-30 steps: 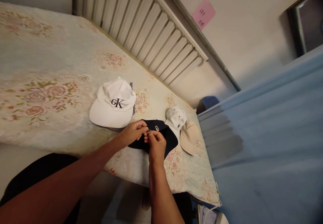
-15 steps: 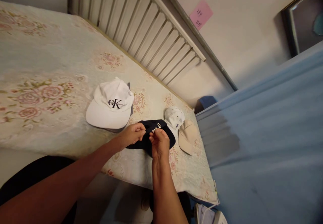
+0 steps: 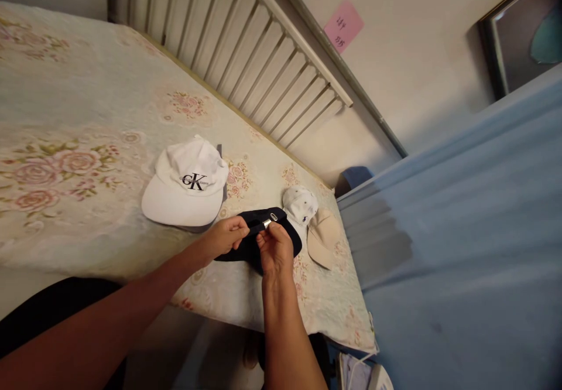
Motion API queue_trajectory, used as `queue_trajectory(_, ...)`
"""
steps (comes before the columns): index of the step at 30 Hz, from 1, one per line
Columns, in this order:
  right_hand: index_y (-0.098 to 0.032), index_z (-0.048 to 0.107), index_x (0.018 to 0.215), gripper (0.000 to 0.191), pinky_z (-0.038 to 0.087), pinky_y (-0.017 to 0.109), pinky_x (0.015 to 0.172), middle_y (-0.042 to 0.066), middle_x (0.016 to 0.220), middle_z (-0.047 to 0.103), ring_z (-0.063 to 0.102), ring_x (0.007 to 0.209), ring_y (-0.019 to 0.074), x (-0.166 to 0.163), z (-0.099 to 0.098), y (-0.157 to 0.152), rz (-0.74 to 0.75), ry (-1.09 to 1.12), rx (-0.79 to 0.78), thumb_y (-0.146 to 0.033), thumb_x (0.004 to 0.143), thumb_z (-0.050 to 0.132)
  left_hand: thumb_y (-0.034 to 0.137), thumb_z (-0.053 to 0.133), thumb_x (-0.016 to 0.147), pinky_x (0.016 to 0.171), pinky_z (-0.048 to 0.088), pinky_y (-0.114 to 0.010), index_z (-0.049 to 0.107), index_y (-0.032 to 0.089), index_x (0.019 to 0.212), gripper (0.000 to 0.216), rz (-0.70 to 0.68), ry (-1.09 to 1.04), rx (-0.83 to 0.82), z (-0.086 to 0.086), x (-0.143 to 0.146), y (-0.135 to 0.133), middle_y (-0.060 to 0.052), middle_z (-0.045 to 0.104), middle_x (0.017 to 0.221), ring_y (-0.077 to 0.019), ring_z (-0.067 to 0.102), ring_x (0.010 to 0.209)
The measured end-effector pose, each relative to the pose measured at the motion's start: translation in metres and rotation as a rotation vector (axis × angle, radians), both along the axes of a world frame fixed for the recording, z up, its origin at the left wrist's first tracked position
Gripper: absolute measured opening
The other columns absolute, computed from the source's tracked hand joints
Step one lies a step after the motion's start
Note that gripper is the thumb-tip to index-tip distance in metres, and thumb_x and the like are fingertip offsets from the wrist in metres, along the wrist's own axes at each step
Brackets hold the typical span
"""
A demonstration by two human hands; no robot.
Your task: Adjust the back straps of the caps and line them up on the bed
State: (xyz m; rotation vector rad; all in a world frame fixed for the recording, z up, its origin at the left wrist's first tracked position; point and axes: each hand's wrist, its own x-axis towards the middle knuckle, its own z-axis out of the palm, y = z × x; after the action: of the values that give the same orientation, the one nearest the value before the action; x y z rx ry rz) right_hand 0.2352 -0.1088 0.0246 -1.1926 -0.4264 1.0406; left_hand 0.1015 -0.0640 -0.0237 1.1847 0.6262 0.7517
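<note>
Left hand (image 3: 226, 236) is pinching the strap (image 3: 257, 228) at the back of the dark cap (image 3: 288, 236), with thumb and forefinger closed on it and the other fingers curled in. Right hand (image 3: 276, 248) is gripping the same strap at its metal clasp (image 3: 267, 223), fingertips almost meeting the left's. Both hands are covering the dark cap's near half (can't tell how much strap is through the clasp).

Dark cap is lying on the floral bedsheet (image 3: 88, 115), close to the sheet's near edge.
- White lettered cap (image 3: 184, 186) is sitting just left of the dark cap, apart from it.
- Beige-brimmed cap (image 3: 309, 217) is lying right against the dark cap's right side.
- Slatted rail (image 3: 246, 44) is running beyond the dark cap.
- Pink note (image 3: 343, 26) is sticking to the wall farther beyond it.
- Blue fabric (image 3: 461, 232) is hanging well right of the dark cap.
</note>
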Motion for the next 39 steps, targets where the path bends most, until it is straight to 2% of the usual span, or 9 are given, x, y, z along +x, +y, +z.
queue_trajectory(9,-0.016,0.059,0.067,0.009,0.047,0.019,0.051,-0.003,0.059,0.061,0.056,0.051,0.0074,-0.003,0.003,0.002,-0.041,0.094,0.024,-0.013,0.064,0.068,0.044,0.056,0.078,0.036,0.014,-0.017,0.046,0.02,0.072,0.027,0.001,-0.02,-0.02,0.0,0.002,0.0,0.009,0.045,0.046,-0.0034,0.027,0.034)
queue_trajectory(20,-0.017,0.06,0.065,0.008,0.049,0.02,0.051,-0.003,0.057,0.059,0.055,0.051,0.0084,-0.007,0.003,0.004,-0.046,0.052,0.038,-0.015,0.065,0.067,0.045,0.058,0.076,0.036,0.013,-0.016,0.045,0.02,0.071,0.028,0.009,-0.045,-0.058,0.003,0.001,0.0,0.009,0.043,0.045,-0.0031,0.025,0.032)
queue_trajectory(32,-0.016,0.059,0.069,0.013,0.05,0.021,0.056,-0.004,0.062,0.059,0.056,0.056,0.0079,-0.009,-0.002,0.002,-0.025,-0.039,0.098,-0.021,0.067,0.071,0.044,0.057,0.078,0.034,0.015,-0.016,0.047,0.02,0.074,0.027,0.018,-0.04,-0.06,0.001,0.001,-0.001,0.009,0.046,0.047,-0.0033,0.027,0.032)
queue_trajectory(39,-0.016,0.061,0.071,0.016,0.051,0.025,0.056,-0.001,0.064,0.061,0.057,0.057,0.0108,-0.013,-0.002,0.002,-0.044,-0.092,0.13,-0.03,0.069,0.069,0.045,0.058,0.077,0.032,0.014,-0.016,0.046,0.02,0.076,0.027,0.001,-0.071,-0.099,0.001,0.002,-0.002,0.009,0.046,0.046,-0.0031,0.026,0.03)
